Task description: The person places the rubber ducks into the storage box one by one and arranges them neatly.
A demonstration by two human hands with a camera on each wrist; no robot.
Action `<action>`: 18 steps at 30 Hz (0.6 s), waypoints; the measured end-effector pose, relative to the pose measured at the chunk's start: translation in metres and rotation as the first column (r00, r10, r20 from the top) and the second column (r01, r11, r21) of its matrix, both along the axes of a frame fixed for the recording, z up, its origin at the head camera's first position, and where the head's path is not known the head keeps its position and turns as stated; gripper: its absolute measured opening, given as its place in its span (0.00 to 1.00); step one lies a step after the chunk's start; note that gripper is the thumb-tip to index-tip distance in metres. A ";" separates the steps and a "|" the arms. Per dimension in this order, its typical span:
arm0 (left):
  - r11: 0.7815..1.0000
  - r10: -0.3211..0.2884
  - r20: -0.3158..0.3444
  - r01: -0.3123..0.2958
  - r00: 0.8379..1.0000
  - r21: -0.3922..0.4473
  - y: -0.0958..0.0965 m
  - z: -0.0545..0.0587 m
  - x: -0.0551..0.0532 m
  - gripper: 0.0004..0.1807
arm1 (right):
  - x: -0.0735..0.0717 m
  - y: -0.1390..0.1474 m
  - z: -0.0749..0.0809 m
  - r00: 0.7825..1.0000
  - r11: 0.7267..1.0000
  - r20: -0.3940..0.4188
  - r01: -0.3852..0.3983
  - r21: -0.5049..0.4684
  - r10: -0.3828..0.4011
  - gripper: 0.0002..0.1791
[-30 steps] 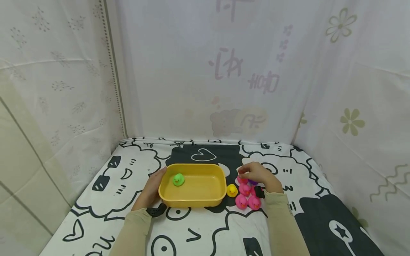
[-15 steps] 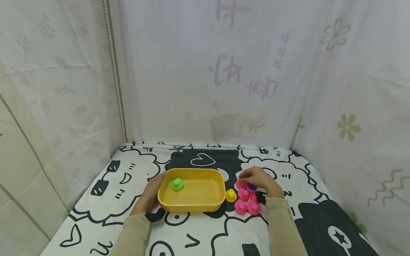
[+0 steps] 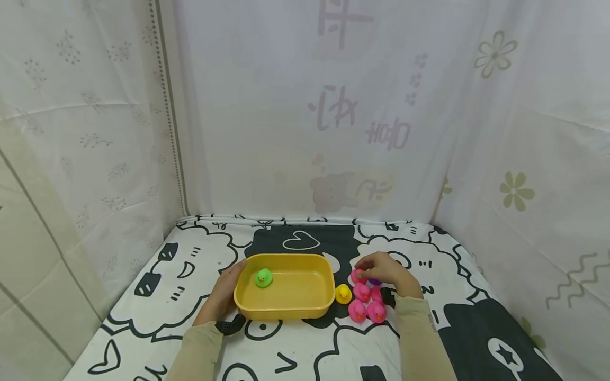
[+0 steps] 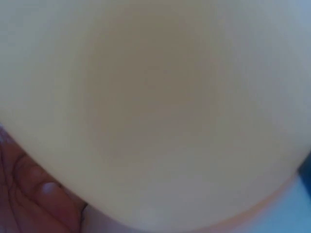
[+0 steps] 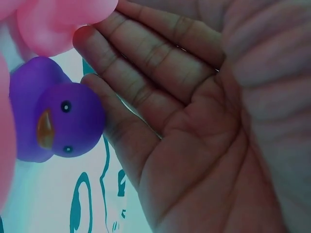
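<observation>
My left hand (image 3: 223, 294) grips the left side of a yellow plastic tub (image 3: 297, 288); the tub's blurred wall fills the left wrist view, with folded fingers (image 4: 41, 196) at its lower left. Inside the tub, toward the left, sits a green rubber duck (image 3: 263, 278). To the right of the tub, my right hand (image 3: 383, 269) pinches a pink rubber duck (image 3: 356, 275) at the back of a small group. A purple duck (image 5: 73, 119) sits under that hand, beside its fingers in the right wrist view. The right thumb is mostly out of sight.
A yellow duck (image 3: 343, 294) stands against the tub's right side. Several more pink ducks (image 3: 357, 310) are bunched beside it. A black-and-white cartoon cloth (image 3: 281, 354) covers the table, and pale curtains (image 3: 267, 116) hang behind and at both sides.
The right fingers have come down from above the group onto the rear pink duck. The left hand and the tub keep their places; the head view has tilted slightly upward.
</observation>
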State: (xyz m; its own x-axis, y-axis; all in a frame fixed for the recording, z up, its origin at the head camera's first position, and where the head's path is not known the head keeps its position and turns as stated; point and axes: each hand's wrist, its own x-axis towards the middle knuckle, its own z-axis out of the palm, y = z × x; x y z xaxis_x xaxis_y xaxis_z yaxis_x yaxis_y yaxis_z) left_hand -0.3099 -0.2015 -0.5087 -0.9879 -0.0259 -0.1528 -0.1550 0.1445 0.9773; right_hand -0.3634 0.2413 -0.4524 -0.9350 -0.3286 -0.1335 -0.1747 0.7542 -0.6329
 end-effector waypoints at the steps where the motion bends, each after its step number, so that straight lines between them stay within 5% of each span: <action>1: 1.000 0.001 0.005 -0.001 1.000 0.004 0.000 0.000 0.000 0.40 | 0.000 0.001 0.000 1.000 1.000 -0.001 -0.004 0.002 0.004 0.15; 18: 1.000 0.009 0.002 -0.009 1.000 0.028 0.001 -0.001 0.001 0.41 | -0.002 0.008 -0.008 1.000 1.000 0.005 -0.003 -0.030 0.003 0.17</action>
